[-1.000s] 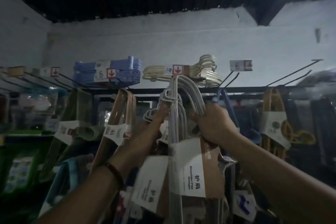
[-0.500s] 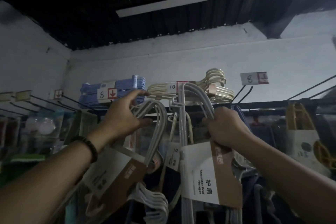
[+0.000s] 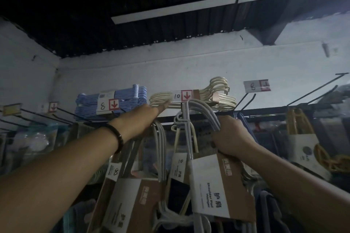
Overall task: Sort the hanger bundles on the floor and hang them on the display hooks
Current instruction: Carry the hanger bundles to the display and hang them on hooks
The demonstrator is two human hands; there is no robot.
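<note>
The scene is dimly lit, and a cool bluish cast is seen throughout. The ceiling (image 3: 75, 5) is lost in near-black, while the white wall (image 3: 170, 66) is lit softly and evenly as the brightest area. The hanger bundles (image 3: 208, 185) lower down are sunk in shadow. Fine detail is softened by noise, the right edge is smeared, and straight lines are bowed near the corners.

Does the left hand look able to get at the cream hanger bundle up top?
Likely yes: the left hand reaches the left end of the cream hanger bundle, with nothing between them.
</note>
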